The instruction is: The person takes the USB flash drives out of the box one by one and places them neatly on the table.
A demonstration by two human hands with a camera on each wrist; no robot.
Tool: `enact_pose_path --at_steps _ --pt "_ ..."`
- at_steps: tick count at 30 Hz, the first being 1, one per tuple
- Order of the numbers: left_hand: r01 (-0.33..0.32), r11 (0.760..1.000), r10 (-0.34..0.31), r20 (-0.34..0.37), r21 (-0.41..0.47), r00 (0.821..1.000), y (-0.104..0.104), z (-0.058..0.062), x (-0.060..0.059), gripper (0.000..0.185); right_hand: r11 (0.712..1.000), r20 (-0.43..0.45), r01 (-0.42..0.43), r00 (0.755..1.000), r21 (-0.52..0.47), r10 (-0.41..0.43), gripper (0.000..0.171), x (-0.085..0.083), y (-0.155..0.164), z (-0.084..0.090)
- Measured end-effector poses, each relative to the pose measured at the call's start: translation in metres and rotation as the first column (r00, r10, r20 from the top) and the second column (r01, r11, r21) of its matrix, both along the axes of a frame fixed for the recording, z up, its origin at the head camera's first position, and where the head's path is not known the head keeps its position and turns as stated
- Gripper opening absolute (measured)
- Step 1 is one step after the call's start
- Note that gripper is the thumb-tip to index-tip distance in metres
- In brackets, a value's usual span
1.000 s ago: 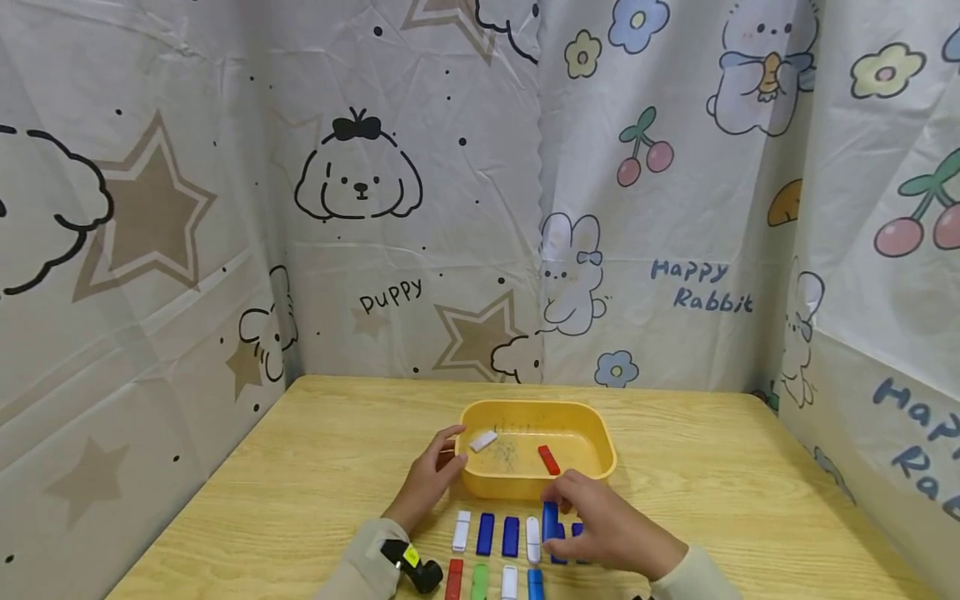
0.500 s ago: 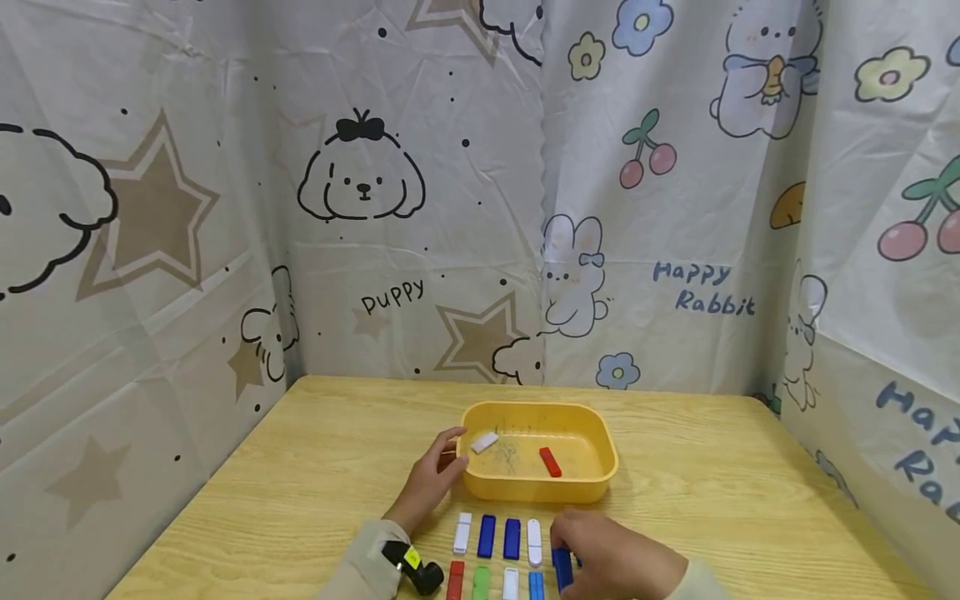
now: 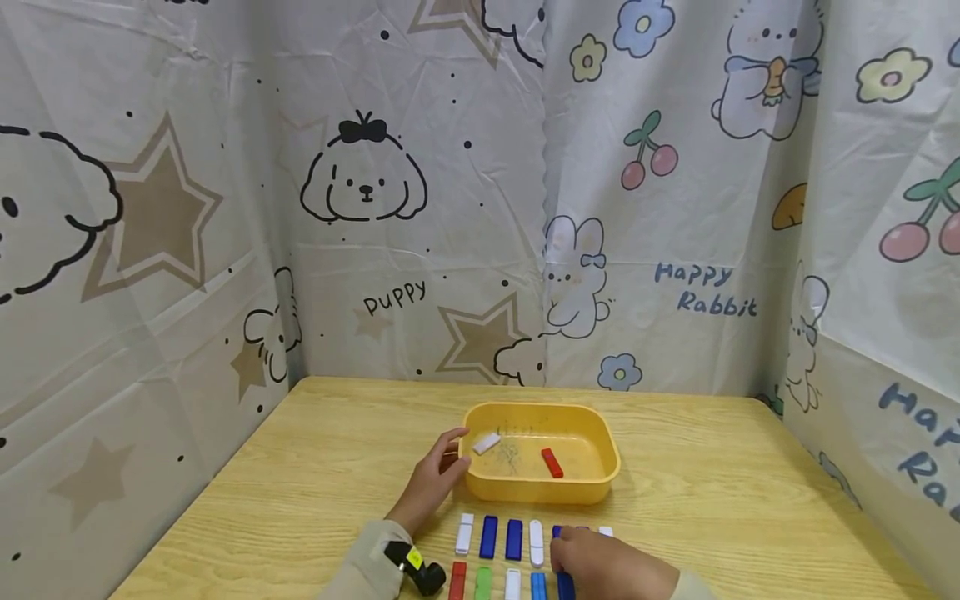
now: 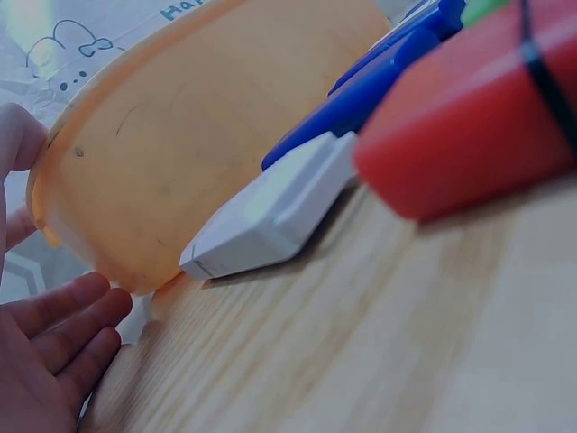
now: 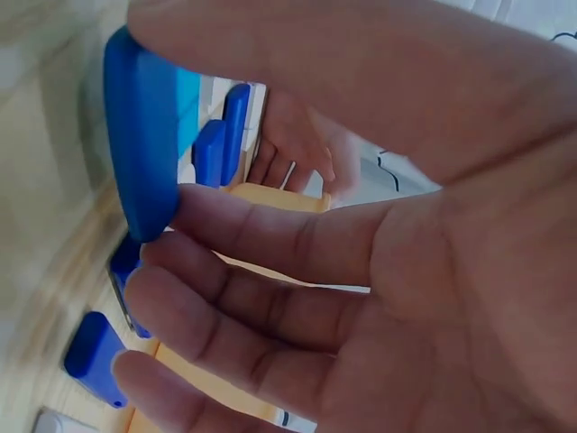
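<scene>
A yellow tray (image 3: 600,479) sits mid-table with a white stick (image 3: 486,442) and a red stick (image 3: 552,463) inside. My left hand (image 3: 450,454) rests against the tray's left end, thumb at the rim, fingers relaxed (image 4: 54,334) beside the tray wall (image 4: 180,153). In front of the tray lie two rows of coloured sticks. My right hand (image 3: 564,567) pinches a blue stick (image 3: 566,585) at the right end of the near row. The right wrist view shows this blue stick (image 5: 140,144) between thumb and forefinger.
The far row holds white (image 3: 464,533), blue (image 3: 489,537), blue (image 3: 513,538) and white (image 3: 536,542) sticks. The near row holds red (image 3: 457,581), green (image 3: 482,583), white (image 3: 512,583) and blue (image 3: 537,586). Printed cloth walls (image 3: 360,250) enclose the wooden table (image 3: 720,500).
My right hand has drawn back from the tray's front toward me, carrying the blue stick down to the near row. The left hand has stayed at the tray.
</scene>
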State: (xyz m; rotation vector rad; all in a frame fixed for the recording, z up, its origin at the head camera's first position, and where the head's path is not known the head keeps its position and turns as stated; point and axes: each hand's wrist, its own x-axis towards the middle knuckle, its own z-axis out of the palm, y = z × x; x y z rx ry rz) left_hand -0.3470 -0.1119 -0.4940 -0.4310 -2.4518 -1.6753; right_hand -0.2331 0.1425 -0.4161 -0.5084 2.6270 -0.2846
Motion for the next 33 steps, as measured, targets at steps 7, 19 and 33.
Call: enact_pose_path --at_steps 7,19,33 --pt "0.003 1.000 -0.003 0.001 -0.005 1.000 0.0002 0.0004 0.0007 0.046 0.997 -0.017 -0.050 0.999 0.061 0.051 0.038 -0.0003 -0.0025 -0.0039" --pt "0.008 1.000 -0.008 0.005 0.005 1.000 0.0002 0.0005 0.0002 0.046 0.994 -0.045 -0.099 0.994 0.038 0.100 0.045 -0.0019 0.0011 -0.0040" --pt "0.017 1.000 -0.017 -0.001 0.000 1.000 0.0001 0.0002 0.0002 0.046 1.000 -0.028 -0.001 1.000 0.026 0.001 0.053 -0.0005 -0.0009 -0.0045"
